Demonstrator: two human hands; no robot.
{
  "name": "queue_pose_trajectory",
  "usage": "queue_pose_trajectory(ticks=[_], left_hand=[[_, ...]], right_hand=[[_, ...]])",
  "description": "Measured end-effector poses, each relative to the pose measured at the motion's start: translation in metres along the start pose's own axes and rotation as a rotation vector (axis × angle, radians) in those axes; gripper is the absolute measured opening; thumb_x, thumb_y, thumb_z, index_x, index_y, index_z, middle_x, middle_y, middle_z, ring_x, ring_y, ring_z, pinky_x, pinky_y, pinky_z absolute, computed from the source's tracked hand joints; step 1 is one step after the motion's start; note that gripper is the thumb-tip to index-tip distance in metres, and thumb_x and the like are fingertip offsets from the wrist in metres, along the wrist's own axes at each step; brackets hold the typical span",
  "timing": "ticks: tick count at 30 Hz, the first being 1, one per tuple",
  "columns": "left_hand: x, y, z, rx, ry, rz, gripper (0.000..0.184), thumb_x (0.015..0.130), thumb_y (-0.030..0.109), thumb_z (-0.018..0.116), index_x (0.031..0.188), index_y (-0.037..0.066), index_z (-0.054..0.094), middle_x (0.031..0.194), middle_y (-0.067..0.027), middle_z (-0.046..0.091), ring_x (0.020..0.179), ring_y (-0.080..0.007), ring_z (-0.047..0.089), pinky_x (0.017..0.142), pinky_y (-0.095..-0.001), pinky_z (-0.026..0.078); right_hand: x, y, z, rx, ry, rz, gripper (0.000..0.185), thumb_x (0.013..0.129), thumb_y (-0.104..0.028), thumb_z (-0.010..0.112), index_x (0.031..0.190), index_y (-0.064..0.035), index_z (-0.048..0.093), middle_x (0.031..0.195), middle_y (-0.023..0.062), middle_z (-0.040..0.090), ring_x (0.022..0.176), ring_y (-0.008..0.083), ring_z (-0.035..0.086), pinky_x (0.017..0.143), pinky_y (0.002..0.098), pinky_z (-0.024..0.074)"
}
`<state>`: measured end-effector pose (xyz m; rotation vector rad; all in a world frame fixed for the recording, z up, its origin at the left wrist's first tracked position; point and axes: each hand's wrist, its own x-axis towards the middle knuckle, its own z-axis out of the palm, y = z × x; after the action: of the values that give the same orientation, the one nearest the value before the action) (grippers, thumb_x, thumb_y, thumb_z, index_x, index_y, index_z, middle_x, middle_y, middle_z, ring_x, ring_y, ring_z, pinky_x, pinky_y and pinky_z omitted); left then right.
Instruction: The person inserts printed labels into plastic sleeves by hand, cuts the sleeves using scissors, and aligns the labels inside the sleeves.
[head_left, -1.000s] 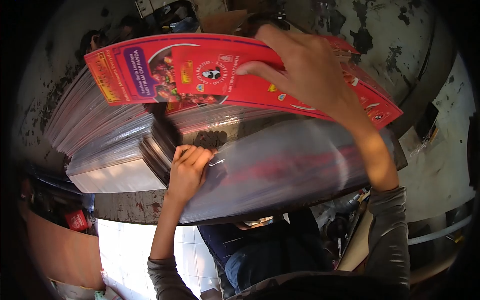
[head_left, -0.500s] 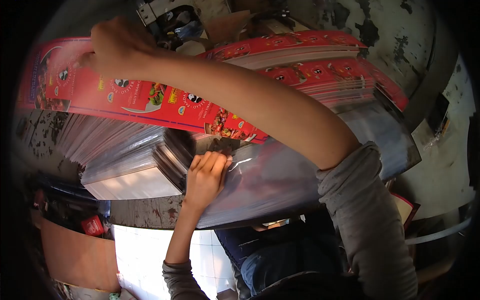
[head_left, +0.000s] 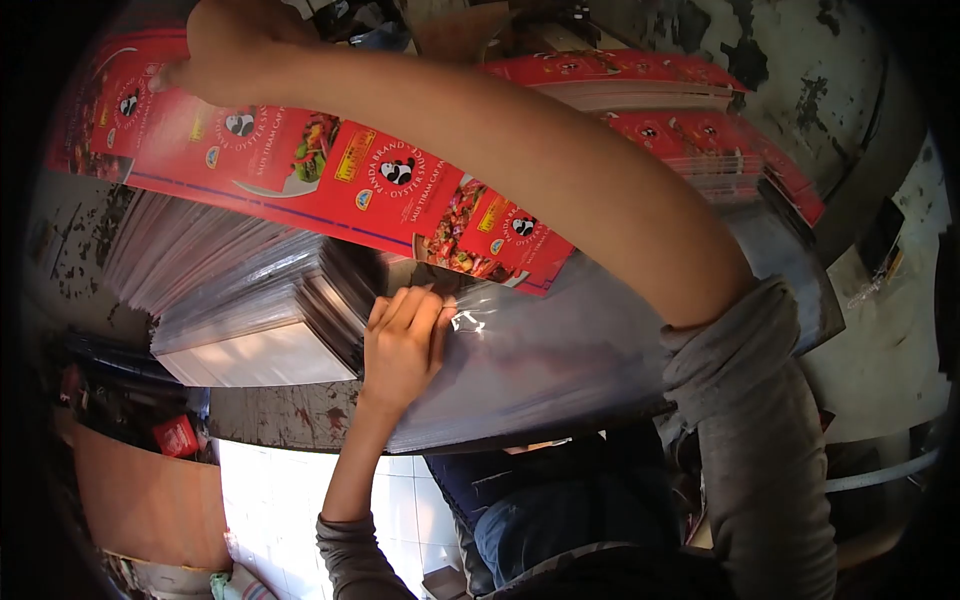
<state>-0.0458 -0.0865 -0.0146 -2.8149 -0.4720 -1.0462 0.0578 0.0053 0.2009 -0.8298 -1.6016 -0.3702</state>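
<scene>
While the right hand holds card, the left hand pinches plastic.

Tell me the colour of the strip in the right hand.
The strip is mostly red, seen best in the head view.

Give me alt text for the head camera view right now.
A person's right hand holds a long red Panda Brand oyster sauce strip above a fanned stack of clear-wrapped sheets, while the left hand pinches the clear plastic sheeting. More red printed strips lie piled beyond the right forearm.
</scene>
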Motion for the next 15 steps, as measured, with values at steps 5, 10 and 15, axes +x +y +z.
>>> queue_pose_trajectory(ticks=[5,10,15], left_hand=[[-0.007,-0.004,-0.002,-0.071,0.140,-0.187,0.008,0.078,0.010,0.061,0.078,0.004,0.056,0.083,-0.0090,0.053,0.074,-0.0250,0.052,0.064,-0.0340,0.038],[-0.009,-0.009,0.000,-0.189,0.242,-0.359,0.010,0.076,0.005,0.063,0.079,0.001,0.055,0.079,-0.0111,0.051,0.071,-0.0282,0.052,0.062,-0.0351,0.040],[-0.007,-0.009,-0.004,-0.215,0.257,-0.446,0.011,0.076,0.004,0.064,0.078,-0.001,0.054,0.075,-0.0104,0.051,0.065,-0.0240,0.051,0.060,-0.0301,0.041]], right_hand=[[-0.037,0.019,-0.010,-0.092,-0.317,0.101,0.041,0.077,-0.042,0.062,0.071,-0.0007,0.065,0.073,0.0182,0.062,0.075,0.0327,0.063,0.073,0.0410,0.0500],[-0.075,0.037,-0.078,-0.265,-0.700,0.297,0.043,0.078,-0.042,0.061,0.094,-0.0015,0.061,0.081,0.0145,0.063,0.077,0.0280,0.062,0.076,0.0392,0.0458],[-0.126,0.037,-0.162,-0.290,-0.640,0.190,0.033,0.079,-0.028,0.064,0.080,0.0037,0.056,0.066,0.0163,0.058,0.062,0.0268,0.060,0.057,0.0378,0.0459]])
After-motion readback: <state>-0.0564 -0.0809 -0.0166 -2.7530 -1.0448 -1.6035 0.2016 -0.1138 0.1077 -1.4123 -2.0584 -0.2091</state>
